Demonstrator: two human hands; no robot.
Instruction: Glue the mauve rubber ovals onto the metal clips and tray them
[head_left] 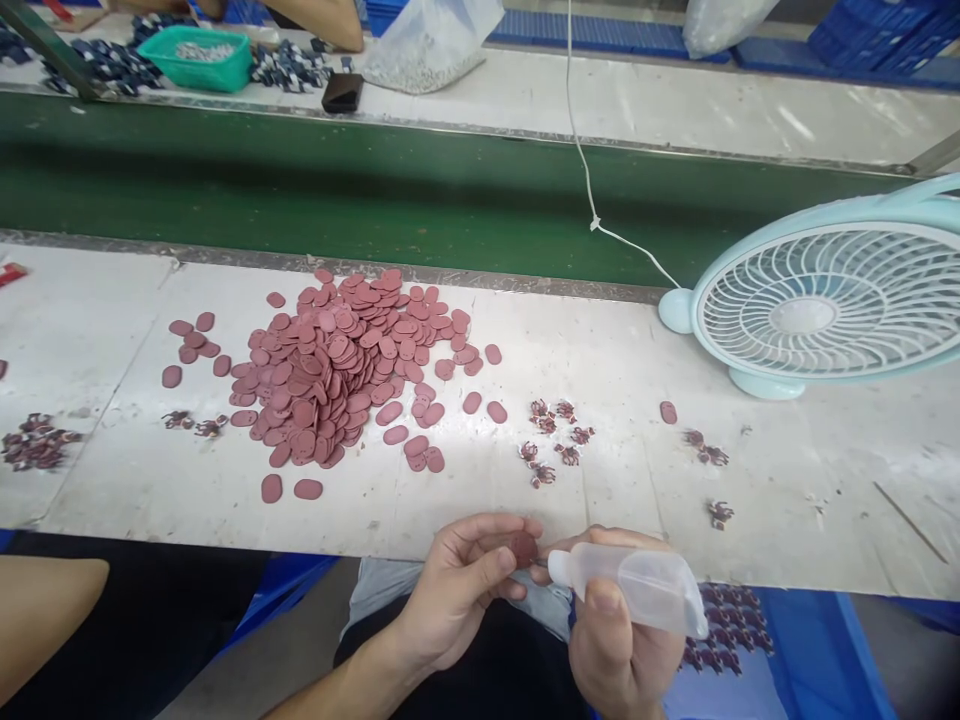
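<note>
One long white scuffed worktop, the surface (675, 500), runs across the middle of the frame, with a dark green conveyor belt (375, 190) behind it in the upper half. At the right edge a pale blue plastic desk fan (817, 300) stands on the surface, its white cord (585, 150) rising toward the top of the frame. Left of centre lies a big heap of flat dusty-red oval rubber pieces (337, 370), with loose ones scattered around it. Small dark red-and-white figure-shaped parts (551, 440) lie in a cluster right of the heap, and more sit near the left edge. In the upper left, on the far side of the belt, a teal plastic tray (199, 57) holds small pale bits, beside a clear plastic bag (431, 40).

At the lower centre, just in front of the surface edge, the left hand (457, 590) pinches one dark red oval piece (523, 547) between thumb and fingers, closed on it. The right hand (619, 640) is wrapped around a translucent white squeeze bottle (637, 585), fingers shut on its body, the nozzle pointing left and touching or just beside the held piece.
</note>
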